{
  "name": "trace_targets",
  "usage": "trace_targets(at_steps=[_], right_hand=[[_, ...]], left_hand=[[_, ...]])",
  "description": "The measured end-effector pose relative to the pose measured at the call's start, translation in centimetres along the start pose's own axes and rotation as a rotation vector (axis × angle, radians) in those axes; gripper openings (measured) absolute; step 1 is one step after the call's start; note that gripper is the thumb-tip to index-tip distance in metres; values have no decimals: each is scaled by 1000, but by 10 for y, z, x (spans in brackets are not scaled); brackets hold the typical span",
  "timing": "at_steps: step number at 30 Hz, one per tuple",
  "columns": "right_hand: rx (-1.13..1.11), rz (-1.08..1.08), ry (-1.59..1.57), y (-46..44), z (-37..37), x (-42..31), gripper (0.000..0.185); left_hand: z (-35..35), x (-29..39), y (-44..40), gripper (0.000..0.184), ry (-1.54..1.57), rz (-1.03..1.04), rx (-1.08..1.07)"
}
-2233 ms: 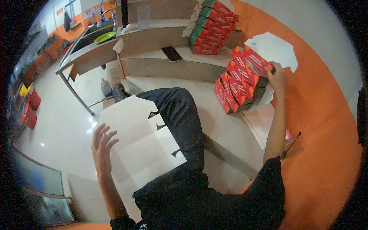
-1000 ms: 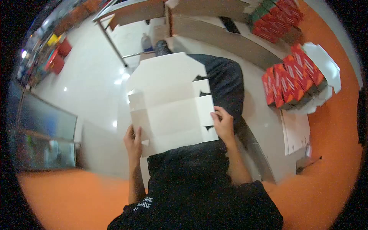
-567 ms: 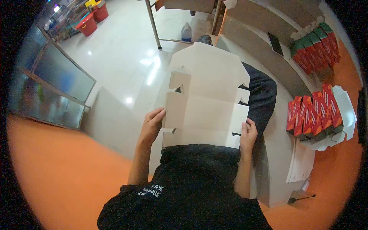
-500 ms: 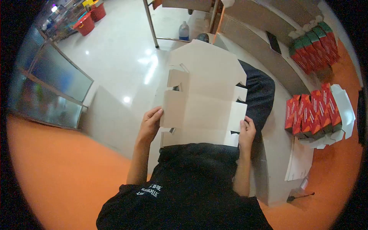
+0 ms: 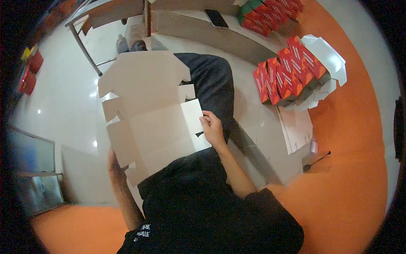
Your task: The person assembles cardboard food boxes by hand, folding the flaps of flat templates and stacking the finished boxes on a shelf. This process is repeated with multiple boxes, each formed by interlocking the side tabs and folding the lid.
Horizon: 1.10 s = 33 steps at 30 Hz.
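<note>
A flat white cardboard sheet with cut side flaps and fold lines lies over my lap, its far end past my knee. My right hand pinches the flap on its right edge, and that flap tilts up a little. Along the lower left edge is my left hand, partly behind the cardboard, with most of its fingers hidden. To the right, a row of red folded boxes stands on the light step, with an open white lid at its far end. Flat white sheets lie just below these boxes.
More red and green boxes stand on the upper step, beside a black phone. A metal-legged table is at the upper left, with a bottle under it. Red buckets and a glass panel are at the far left.
My right hand has come from the red boxes to the cardboard's right edge, and my left hand has moved down its left edge. The view has swung left and back right.
</note>
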State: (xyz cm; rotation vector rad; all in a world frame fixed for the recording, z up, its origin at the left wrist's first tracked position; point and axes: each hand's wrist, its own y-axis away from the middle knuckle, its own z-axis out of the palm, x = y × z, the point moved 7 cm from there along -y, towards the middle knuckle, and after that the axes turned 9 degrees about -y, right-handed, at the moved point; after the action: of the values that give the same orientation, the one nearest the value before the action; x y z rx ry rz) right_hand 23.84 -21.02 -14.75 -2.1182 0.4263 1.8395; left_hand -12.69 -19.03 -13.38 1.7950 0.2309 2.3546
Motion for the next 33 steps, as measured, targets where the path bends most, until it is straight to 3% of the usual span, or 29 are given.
trace_targets(at_steps=[4,7,10,13,16,22,33], right_hand=[[37,34,-18,3,1,-2,26],[41,81,42,4,3,-3,32],[18,36,99,1,4,0,32],[-49,35,51,-1,7,3,33],[-50,56,46,-1,8,2,33],[-62,28,32,-1,8,6,31],[68,-83,58,5,0,-1,25]], left_hand=[[-8,16,-4,39,-184,109,-2],[-10,17,-4,37,-256,37,-36],[-8,8,-1,38,-18,121,-95],[16,12,11,37,219,50,-162],[30,18,17,36,193,64,-213],[37,41,30,30,-69,149,-88],[32,50,40,27,-140,188,-33]])
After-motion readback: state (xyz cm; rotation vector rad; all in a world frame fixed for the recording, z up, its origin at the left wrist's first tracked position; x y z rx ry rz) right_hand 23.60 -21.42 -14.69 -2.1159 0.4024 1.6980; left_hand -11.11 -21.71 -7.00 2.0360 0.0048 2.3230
